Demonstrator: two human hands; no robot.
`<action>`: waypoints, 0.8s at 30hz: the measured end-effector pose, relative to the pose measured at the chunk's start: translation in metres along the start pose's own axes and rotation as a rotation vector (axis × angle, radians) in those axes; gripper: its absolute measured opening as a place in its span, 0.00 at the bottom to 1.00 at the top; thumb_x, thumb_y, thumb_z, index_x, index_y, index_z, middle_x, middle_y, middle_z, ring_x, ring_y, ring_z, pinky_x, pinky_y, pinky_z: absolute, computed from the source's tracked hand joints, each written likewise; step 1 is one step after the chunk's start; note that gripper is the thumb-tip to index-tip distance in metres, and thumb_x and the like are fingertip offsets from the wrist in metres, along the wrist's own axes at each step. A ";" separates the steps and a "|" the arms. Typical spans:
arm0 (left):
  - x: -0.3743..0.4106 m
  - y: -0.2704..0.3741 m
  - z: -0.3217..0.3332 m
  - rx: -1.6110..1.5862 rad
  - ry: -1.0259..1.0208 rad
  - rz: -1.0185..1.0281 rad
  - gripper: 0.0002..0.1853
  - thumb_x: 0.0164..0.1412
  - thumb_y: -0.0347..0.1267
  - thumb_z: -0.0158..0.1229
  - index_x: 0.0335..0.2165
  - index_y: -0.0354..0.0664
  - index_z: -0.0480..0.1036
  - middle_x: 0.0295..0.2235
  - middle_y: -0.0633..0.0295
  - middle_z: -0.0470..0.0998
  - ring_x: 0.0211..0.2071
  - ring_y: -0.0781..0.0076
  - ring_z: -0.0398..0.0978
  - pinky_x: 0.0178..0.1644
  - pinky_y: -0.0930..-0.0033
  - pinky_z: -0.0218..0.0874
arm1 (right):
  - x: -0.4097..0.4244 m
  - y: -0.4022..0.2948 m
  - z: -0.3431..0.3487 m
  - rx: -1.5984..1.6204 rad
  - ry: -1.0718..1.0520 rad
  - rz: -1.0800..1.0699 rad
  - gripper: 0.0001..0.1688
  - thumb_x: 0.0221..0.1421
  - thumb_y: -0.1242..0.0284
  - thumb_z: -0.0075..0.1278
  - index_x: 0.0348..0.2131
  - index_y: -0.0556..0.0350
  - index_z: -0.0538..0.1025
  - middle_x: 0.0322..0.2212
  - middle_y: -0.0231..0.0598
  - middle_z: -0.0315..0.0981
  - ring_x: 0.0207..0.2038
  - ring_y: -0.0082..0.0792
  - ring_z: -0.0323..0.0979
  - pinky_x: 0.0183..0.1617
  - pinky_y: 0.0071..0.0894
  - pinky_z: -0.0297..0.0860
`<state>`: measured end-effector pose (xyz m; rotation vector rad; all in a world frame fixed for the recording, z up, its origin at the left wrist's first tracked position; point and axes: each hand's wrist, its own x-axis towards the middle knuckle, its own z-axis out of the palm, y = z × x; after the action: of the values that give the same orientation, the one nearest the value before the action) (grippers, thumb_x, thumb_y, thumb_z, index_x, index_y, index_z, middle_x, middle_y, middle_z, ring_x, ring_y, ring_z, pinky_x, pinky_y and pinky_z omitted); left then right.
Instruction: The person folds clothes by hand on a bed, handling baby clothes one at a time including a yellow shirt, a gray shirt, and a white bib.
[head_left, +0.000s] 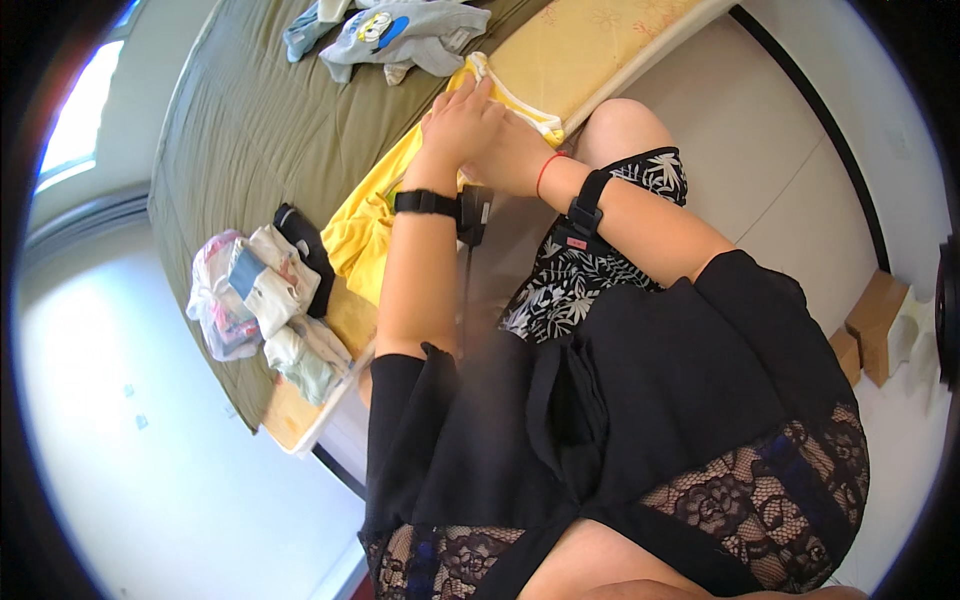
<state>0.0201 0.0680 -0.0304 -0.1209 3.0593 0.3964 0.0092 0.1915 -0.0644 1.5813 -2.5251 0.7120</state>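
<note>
A yellow garment with white trim (365, 229) lies along the bed's near edge, bunched at its lower left end. On its upper part lies my left hand (459, 120), palm down with the fingers stretched out and slightly apart. My right hand (517, 154), with a red string at the wrist, reaches in from the right and overlaps my left hand. The right fingers are mostly hidden, so any grip on the cloth cannot be made out. Both wrists wear black straps, and a small black device (474, 214) hangs at the left one.
A grey cartoon-print top (409, 34) lies beyond on the olive bed cover (247, 142). Folded clothes (281, 289), a black folded garment (307, 255) and a clear plastic bag (217, 300) sit at left. Bare yellow mattress (600, 37) shows at right. Cardboard boxes (874, 322) stand on the floor.
</note>
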 end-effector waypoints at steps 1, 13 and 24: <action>0.001 0.001 -0.002 -0.013 0.001 -0.016 0.29 0.60 0.48 0.45 0.57 0.50 0.64 0.60 0.51 0.60 0.61 0.52 0.57 0.61 0.52 0.49 | 0.000 0.002 0.007 -0.022 0.017 -0.032 0.23 0.58 0.57 0.40 0.47 0.46 0.74 0.49 0.38 0.71 0.55 0.42 0.62 0.63 0.46 0.51; -0.151 -0.022 -0.065 -0.207 0.023 -0.079 0.25 0.57 0.38 0.56 0.52 0.39 0.68 0.57 0.36 0.60 0.59 0.41 0.57 0.62 0.55 0.50 | -0.002 -0.004 -0.009 -0.039 0.057 -0.074 0.29 0.55 0.61 0.47 0.54 0.52 0.68 0.58 0.44 0.58 0.62 0.43 0.52 0.66 0.40 0.49; -0.195 -0.024 -0.051 -0.206 0.244 -0.094 0.26 0.55 0.37 0.59 0.53 0.47 0.68 0.57 0.43 0.62 0.59 0.41 0.57 0.61 0.52 0.51 | 0.034 0.056 -0.057 0.166 0.209 0.211 0.23 0.50 0.79 0.47 0.49 0.55 0.72 0.42 0.49 0.71 0.48 0.50 0.67 0.54 0.42 0.64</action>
<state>0.2136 0.0457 0.0249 -0.3444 3.2230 0.7420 -0.0657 0.2072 -0.0228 1.2155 -2.5545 1.0752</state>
